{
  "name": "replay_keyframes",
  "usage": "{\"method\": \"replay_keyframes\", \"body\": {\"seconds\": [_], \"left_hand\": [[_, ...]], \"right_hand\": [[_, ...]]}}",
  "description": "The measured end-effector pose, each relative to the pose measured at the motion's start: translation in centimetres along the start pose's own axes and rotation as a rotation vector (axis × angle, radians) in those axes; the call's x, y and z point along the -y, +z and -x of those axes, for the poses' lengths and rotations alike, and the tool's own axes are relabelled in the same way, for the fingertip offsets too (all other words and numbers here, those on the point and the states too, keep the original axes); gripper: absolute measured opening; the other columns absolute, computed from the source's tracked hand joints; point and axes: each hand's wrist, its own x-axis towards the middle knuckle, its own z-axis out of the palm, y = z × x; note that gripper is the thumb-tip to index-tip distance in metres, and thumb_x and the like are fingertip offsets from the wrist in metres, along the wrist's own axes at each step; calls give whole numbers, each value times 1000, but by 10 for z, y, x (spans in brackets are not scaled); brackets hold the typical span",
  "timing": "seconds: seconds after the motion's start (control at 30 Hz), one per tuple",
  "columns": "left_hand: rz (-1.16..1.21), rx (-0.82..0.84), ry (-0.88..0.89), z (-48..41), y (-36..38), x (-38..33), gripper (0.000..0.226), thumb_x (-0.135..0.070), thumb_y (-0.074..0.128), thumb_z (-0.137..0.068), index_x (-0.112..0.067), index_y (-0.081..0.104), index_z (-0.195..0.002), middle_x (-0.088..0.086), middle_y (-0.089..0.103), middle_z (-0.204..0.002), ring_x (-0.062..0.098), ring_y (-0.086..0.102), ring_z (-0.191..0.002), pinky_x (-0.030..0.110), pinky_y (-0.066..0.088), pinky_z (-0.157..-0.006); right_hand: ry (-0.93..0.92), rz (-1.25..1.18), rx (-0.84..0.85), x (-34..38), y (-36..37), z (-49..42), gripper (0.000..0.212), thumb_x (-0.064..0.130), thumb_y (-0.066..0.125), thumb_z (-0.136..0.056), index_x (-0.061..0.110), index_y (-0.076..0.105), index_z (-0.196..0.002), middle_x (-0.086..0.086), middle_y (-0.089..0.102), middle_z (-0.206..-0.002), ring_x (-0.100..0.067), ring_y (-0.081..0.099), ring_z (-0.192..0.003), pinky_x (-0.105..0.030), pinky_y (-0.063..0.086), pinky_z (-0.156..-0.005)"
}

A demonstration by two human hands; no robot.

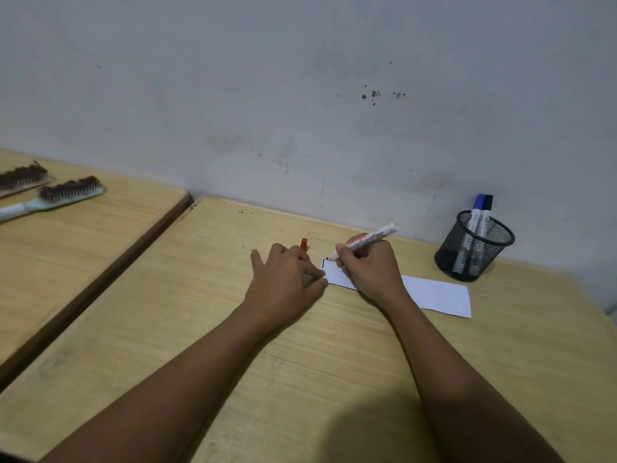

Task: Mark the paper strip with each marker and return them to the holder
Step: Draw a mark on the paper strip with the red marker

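A white paper strip (437, 294) lies flat on the wooden desk (207, 329), running from the middle toward the right. My right hand (370, 269) grips an uncapped red marker (370, 240), its tip touching the strip's left end, where a dark line shows along the edge. My left hand (287, 279) presses the strip's left corner down and holds the red cap (303, 244) between its fingers. A black mesh holder (474, 247) stands at the back right with a blue-capped and a black-capped marker (480, 212) upright inside.
A grey wall runs right behind the desk. A second desk (83, 228) adjoins on the left across a dark gap, carrying two brushes (63, 193). The desk's right edge falls away near the frame's right side.
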Motion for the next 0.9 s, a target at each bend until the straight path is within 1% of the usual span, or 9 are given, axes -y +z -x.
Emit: {"method": "replay_keyframes", "body": {"seconds": [0.13, 0.2, 0.33, 0.43, 0.57, 0.67, 0.8, 0.9], "left_hand": [[13, 4, 4, 0, 1, -1, 32, -52, 55, -89, -36, 73, -111, -10, 62, -121, 18, 43, -116, 68, 23, -107], [9, 0, 6, 0, 1, -1, 32, -52, 54, -89, -37, 73, -111, -10, 62, -121, 18, 43, -116, 67, 24, -106], [4, 0, 9, 0, 1, -1, 32, -52, 54, -90, -37, 73, -111, -11, 62, -121, 17, 42, -115, 66, 25, -106], [7, -2, 4, 0, 2, 0, 33, -53, 53, -89, -37, 73, -111, -12, 61, -121, 16, 42, -115, 67, 25, -107], [14, -3, 0, 0, 1, -1, 33, -52, 54, -90, -36, 73, -112, -11, 61, -121, 16, 42, -116, 66, 23, -108], [5, -3, -4, 0, 1, -2, 32, -51, 54, -90, -36, 73, -112, -11, 62, -123, 17, 43, -117, 66, 23, -108], [9, -9, -2, 0, 2, -1, 31, -51, 55, -89, -36, 73, -110, -10, 62, -121, 17, 43, -116, 65, 23, -107], [11, -17, 3, -1, 2, 0, 31, -52, 56, -89, -36, 74, -109, -10, 62, -120, 17, 43, -115, 66, 23, -107]], "right_hand": [[-16, 68, 5, 1, -1, 0, 22, 26, 66, -90, 21, 72, -70, 2, 74, -68, -20, 69, -68, -37, 55, -66], [-18, 84, 0, 2, 0, 1, 23, 27, 66, -89, 24, 70, -67, 2, 73, -67, -22, 70, -69, -40, 55, -67], [-15, 90, 6, 5, -1, 2, 23, 28, 66, -89, 28, 71, -66, -5, 75, -71, -32, 71, -73, -48, 57, -70], [-2, 93, 5, 6, -1, 3, 22, 30, 66, -90, 26, 72, -70, -5, 75, -73, -30, 72, -75, -50, 58, -73], [2, 104, 10, 7, -1, 3, 21, 30, 67, -92, 24, 72, -72, -2, 75, -71, -27, 71, -72, -46, 58, -69], [15, 108, 29, 8, -2, 4, 22, 27, 67, -92, 17, 68, -73, 4, 71, -66, -20, 68, -67, -39, 55, -65], [18, 110, 67, 11, -4, 6, 27, 22, 68, -92, 18, 62, -66, -1, 67, -64, -17, 61, -61, -30, 47, -58], [24, 97, 97, 12, -6, 6, 28, 19, 68, -92, 20, 61, -65, -4, 66, -65, -18, 60, -62, -28, 47, -58]]}}
